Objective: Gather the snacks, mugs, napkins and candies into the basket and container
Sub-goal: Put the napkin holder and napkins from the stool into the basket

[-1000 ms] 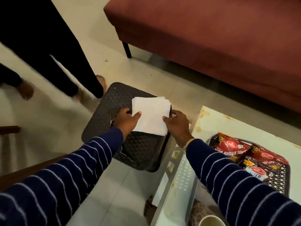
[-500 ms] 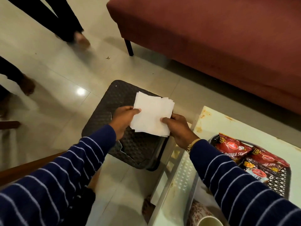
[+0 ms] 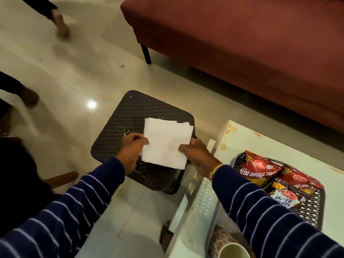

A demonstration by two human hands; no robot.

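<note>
A person in a navy striped sweater looks down at their own 2 hands, which hold a small stack of white paper napkins (image 3: 166,143) over a dark woven-pattern plastic stool (image 3: 130,112). The left hand (image 3: 132,148) pinches the stack's left edge, thumb on top. The right hand (image 3: 197,155) pinches the lower right corner the same way. Both hands are closed on the napkins, and the sheets sit slightly fanned rather than squared. Whether the stack rests on the stool or is lifted just clear of it cannot be told.

To the right stands a pale, stained table (image 3: 242,135). On it sits a dark lattice basket (image 3: 314,213) that already holds several red snack packets (image 3: 258,168), one reading "Aloo Bhujia Sev" and another showing the word "Salted". So the snacks appear gathered, or mostly so. A white perforated container (image 3: 206,198) lies just beside the basket, under the right forearm. A floral mug (image 3: 230,248) stands at the bottom edge, near both.

By this view the napkins are in hand but not yet stowed. No candies can be seen anywhere.

The right sleeve covers part of the basket and much of the container, so their full contents are hidden. The mug is cut off by the frame, and whether it sits inside the container is unclear. A red sofa (image 3: 242,53) fills the top. Blurred bare feet of other people (image 3: 61,25) cross the tiled floor at upper left.
</note>
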